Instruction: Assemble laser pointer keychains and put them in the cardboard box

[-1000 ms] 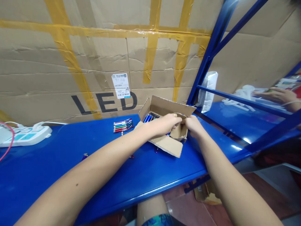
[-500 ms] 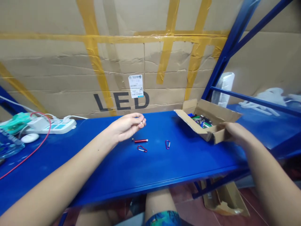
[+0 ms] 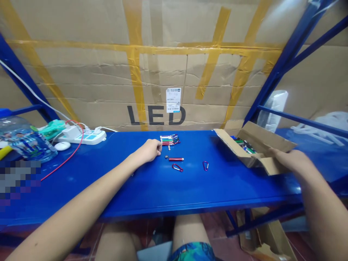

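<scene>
My left hand (image 3: 151, 150) is low over the blue tabletop (image 3: 152, 195), fingers curled together; anything inside them is hidden. Just right of its fingertips lies a row of several thin coloured metal tubes (image 3: 169, 140), with small button-like pieces (image 3: 169, 148) beside it. Nearer me are a single red metal tube (image 3: 176, 159), a tiny round metal piece (image 3: 166, 157) at its left end, and a red carabiner (image 3: 177, 168). A purple carabiner (image 3: 206, 166) lies farther right. My right hand (image 3: 289, 159) grips the near-right flap of an open cardboard box (image 3: 265, 145), which contains coloured tubes (image 3: 244, 144).
A white power strip (image 3: 89, 137) with plugs, a red cable (image 3: 79, 145) and a large plastic bottle (image 3: 29, 139) are at the left. A big taped carton (image 3: 108, 79) stands behind the table. Blue rack posts (image 3: 282, 65) rise at the right; another carton (image 3: 269, 235) sits below.
My view has turned left. My left hand has come down and away from the row of tubes, which now shows. My right hand still grips the box.
</scene>
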`<state>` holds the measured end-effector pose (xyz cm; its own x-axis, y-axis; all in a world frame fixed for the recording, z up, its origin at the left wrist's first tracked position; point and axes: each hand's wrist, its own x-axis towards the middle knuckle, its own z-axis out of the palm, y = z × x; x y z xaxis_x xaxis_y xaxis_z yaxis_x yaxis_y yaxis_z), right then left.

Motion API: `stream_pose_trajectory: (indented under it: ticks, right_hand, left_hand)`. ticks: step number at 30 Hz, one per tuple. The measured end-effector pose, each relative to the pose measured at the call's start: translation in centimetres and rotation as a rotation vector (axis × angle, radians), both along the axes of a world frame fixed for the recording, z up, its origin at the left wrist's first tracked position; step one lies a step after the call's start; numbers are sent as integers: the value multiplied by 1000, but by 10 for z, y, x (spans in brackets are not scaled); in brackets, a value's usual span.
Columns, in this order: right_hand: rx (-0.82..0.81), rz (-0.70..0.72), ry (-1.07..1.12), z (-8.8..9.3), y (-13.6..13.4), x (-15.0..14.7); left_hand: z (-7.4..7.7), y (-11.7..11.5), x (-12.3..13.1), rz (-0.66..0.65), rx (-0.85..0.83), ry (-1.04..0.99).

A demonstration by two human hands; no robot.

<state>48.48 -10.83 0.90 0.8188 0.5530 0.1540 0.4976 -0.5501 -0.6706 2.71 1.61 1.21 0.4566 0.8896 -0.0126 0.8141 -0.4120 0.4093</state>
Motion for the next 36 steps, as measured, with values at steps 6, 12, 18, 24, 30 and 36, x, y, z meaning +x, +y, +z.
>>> stream_pose_trajectory:
  ticks: [6,12,18,24,30,36]
  right_hand:
    - [554,299,-630,30,-16,-135]
    - [-66,1442,-339,24,61,-239]
    - [-326,1564,-307,4,93,-256]
    - [-66,1517,-180,-9,97,-236]
    - [228,1458,-7,-15,102,-230]
    - [320,1525,-34,-23,98,-241]
  left_hand:
    - [-13,10,-2,-183,87,-27]
    - [-17,9,-13,-260,90,-51]
    - [-18,5,-18,-205,117,-40]
    - [-20,6,-20,-152,112,18]
    - [-15,4,-25,-132,103,94]
    - [-13,-1,-23,-84,62,105]
